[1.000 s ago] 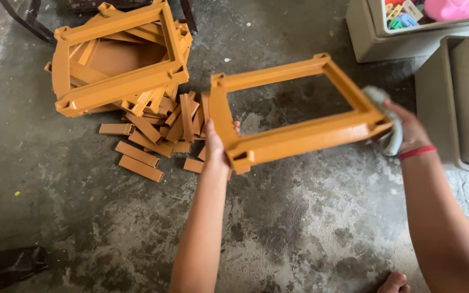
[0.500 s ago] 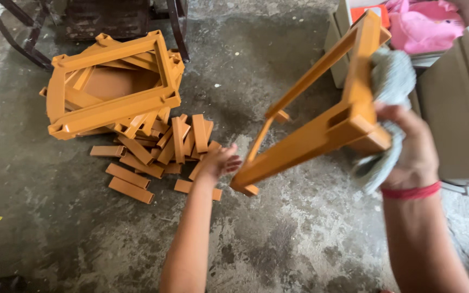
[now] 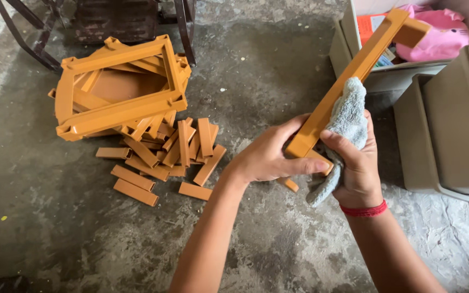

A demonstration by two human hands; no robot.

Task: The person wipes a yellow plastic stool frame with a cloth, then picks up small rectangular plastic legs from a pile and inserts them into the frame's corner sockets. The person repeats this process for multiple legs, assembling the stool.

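The person is holding an orange plastic frame (image 3: 354, 73) edge-on above the concrete floor (image 3: 278, 70), tilted so that its far end is reaching up over the white box (image 3: 354, 49); the left hand (image 3: 270, 157) is gripping the frame's lower end, its fingers (image 3: 305, 165) curled shut around the bar and thumb pressing from above; the right hand (image 3: 356, 163) is closing on a grey cloth (image 3: 348, 116), fingers folded around it and pressing it against the side of the same bar, just above the left hand. The step in hand appears to be wiping the frame down, with the cloth sitting at the lower part of the bar; whether the inner faces are being reached cannot be told from this angle. The next move seems to call for a firm hold by the left hand while the cloth is sliding along the bar toward the far end. Well to the left of the frame, a stack of orange frames (image 3: 118, 89) is lying on the floor; a scatter of small orange slats (image 3: 164, 154) is lying beside that stack, between it and the held frame; a pink toy (image 3: 435, 32) is resting in the white box behind the frame's far end; a grey bin (image 3: 451, 125) is standing to the right of the frame.
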